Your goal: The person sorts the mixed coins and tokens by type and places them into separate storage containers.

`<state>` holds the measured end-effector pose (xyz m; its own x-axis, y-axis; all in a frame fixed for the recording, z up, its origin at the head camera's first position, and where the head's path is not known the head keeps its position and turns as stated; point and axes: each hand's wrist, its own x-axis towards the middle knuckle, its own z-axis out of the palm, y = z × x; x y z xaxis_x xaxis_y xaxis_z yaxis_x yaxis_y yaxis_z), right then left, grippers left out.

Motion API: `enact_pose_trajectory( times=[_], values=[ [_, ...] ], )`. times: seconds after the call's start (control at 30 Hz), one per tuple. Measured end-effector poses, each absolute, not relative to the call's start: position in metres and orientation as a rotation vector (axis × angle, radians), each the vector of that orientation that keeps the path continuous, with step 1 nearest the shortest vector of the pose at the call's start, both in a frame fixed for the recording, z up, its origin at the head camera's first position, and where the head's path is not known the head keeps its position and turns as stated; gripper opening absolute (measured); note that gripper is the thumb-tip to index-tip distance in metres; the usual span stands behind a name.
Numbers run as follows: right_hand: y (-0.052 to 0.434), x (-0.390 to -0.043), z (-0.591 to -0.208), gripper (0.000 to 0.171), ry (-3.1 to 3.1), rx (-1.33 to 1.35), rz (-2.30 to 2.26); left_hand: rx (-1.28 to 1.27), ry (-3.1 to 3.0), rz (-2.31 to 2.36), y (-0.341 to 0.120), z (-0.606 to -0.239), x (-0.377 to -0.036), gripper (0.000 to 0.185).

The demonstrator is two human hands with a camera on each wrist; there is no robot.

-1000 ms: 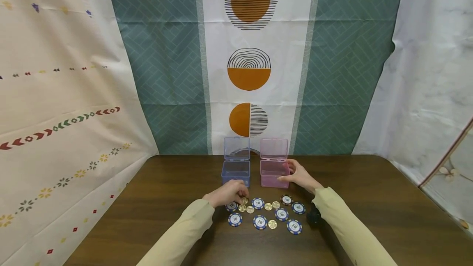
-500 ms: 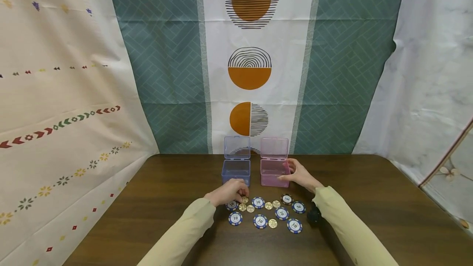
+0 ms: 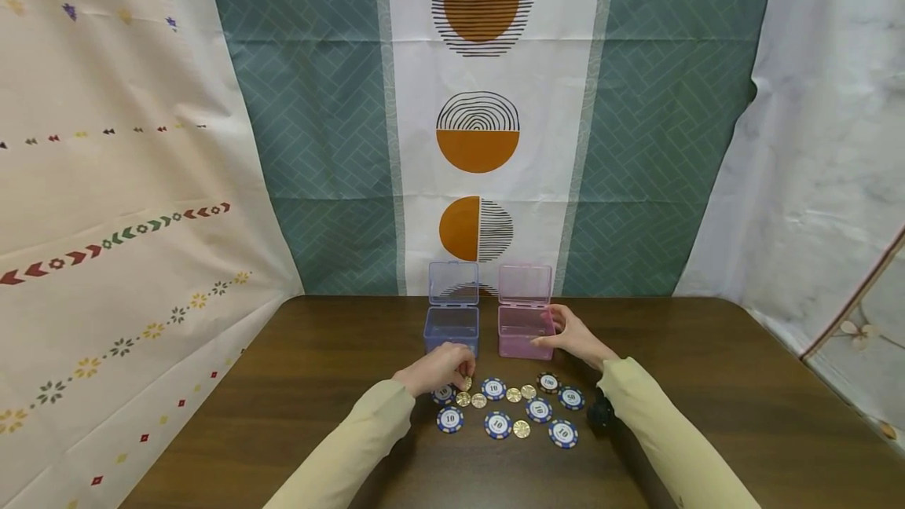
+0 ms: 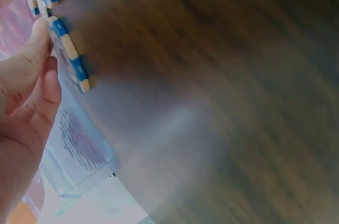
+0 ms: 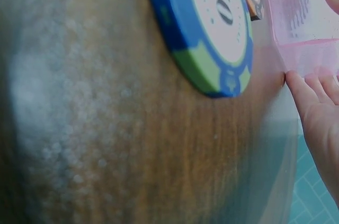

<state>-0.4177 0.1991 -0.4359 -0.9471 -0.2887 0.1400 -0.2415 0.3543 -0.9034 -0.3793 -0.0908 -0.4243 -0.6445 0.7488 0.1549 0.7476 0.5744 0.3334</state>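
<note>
My left hand reaches down among the pieces in front of the blue box. Its thumb and fingertips pinch at a gold coin, mostly covered by the fingers. Just beside them lies a blue-and-white poker chip marked 10, seen edge-on as a chip in the left wrist view. My right hand holds the right side of the clear pink box, thumb at its front and fingers along its side wall. Both boxes stand with lids raised.
Several more 10 chips and gold coins lie flat on the dark wooden table. A 100 chip and a 50 chip lie near the right forearm. A black round object is beside the right sleeve.
My left hand shifts very slightly at the gold coin, its fingertips now covering more of it. The right hand stays on the pink box.
</note>
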Motion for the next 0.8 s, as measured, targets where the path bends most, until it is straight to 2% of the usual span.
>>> enact_pose_trajectory(
  times=[0.23,0.43,0.8],
  values=[
    [0.198,-0.416,-0.433,0.081,2.532,-0.497,-1.717,1.257,2.696,0.852,-0.095,-0.423,-0.380,0.020],
    [0.193,-0.401,-0.416,0.078,2.514,-0.512,-1.714,1.207,2.610,1.016,-0.099,-0.424,-0.381,0.016],
    [0.190,-0.393,-0.412,0.072,2.472,-0.543,-1.757,0.954,2.481,1.387,-0.097,-0.421,-0.379,0.006]
  ],
)
